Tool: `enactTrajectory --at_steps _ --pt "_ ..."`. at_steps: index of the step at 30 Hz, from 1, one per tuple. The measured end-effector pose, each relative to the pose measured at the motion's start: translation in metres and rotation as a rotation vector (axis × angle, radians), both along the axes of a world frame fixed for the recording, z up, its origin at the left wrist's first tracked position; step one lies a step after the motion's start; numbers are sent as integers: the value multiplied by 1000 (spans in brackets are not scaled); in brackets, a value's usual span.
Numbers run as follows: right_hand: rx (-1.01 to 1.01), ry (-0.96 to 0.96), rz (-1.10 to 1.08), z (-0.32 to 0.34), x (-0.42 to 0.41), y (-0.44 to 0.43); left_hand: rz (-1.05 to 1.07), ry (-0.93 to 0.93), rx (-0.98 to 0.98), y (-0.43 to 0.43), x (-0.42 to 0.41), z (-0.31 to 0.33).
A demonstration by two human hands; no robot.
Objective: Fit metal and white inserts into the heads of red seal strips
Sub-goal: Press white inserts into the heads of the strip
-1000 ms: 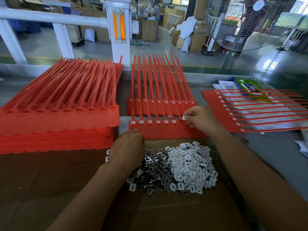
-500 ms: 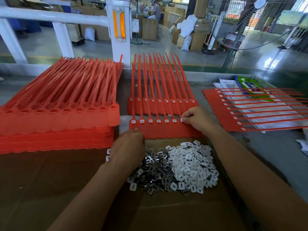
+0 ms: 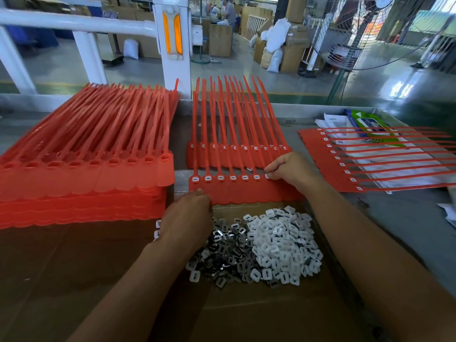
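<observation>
Just beyond the insert pile [image 3: 278, 245], the red seal strips [image 3: 246, 193] lie flat and floppy (light, slippery, I judge), fingers of the right hand [image 3: 291, 169] pinching a tiny white insert [image 3: 267, 176] edgewise, those of the left hand [image 3: 187, 215] hidden.

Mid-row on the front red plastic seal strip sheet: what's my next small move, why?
Likely press the right hand down to seat the white insert at its fingertips into the head beneath: six heads to its left already show white inserts, while the left hand rests at the pile of metal and white inserts.
</observation>
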State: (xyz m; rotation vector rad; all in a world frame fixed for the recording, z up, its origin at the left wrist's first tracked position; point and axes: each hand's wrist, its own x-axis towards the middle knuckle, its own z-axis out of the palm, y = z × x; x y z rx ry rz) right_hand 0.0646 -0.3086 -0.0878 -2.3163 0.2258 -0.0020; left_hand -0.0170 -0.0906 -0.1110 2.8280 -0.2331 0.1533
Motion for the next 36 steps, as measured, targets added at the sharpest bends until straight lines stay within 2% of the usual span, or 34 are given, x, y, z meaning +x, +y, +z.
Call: enactTrajectory --at_steps 11,14,22,26,29,36 --pt "-162 165 52 11 15 4 -14 -9 10 1 0 -1" --pt "-55 185 18 12 16 2 -17 -10 15 1 0 -1" --pt "-56 214 14 13 17 3 -16 -6 31 1 -1 -1" --pt "-79 196 40 12 16 2 -23 -15 27 0 1 0" --pt "-190 159 83 11 14 5 -20 -23 29 0 1 0" --pt "-86 37 23 -1 6 2 -23 -37 25 1 1 -1"
